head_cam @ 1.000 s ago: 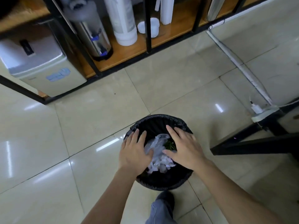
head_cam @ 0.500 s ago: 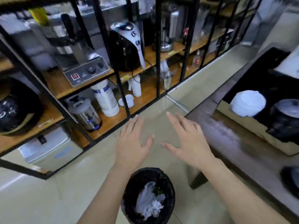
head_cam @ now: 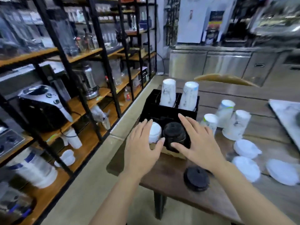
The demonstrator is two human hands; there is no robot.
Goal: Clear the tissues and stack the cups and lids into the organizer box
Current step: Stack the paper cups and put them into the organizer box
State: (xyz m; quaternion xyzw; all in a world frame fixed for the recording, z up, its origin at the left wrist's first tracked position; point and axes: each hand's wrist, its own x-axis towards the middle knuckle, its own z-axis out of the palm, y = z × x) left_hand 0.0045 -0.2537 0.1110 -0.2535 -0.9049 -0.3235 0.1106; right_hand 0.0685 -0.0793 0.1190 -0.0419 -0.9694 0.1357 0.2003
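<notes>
A black organizer box (head_cam: 151, 109) stands at the left end of a wooden table (head_cam: 168, 174). Two upside-down white cups (head_cam: 168, 93) fill its rear slots; a stack of white lids (head_cam: 155, 133) and a stack of black lids (head_cam: 175, 133) sit in its front slots. My left hand (head_cam: 142, 148) and my right hand (head_cam: 199, 142) hover open over the box front, holding nothing. Loose upside-down cups (head_cam: 235, 125) stand right of the box. White lids (head_cam: 246, 148) and a black lid (head_cam: 196, 178) lie on the table.
Black metal shelving (head_cam: 100, 65) with wooden boards, kettles and appliances runs along the left across a tiled aisle. A marble-patterned tray (head_cam: 285, 117) lies at the table's right edge. Steel counters stand at the back.
My view rose from the floor bin, where tissues now lie, to the table. Both hands left the bin empty and now hover over the organizer box.
</notes>
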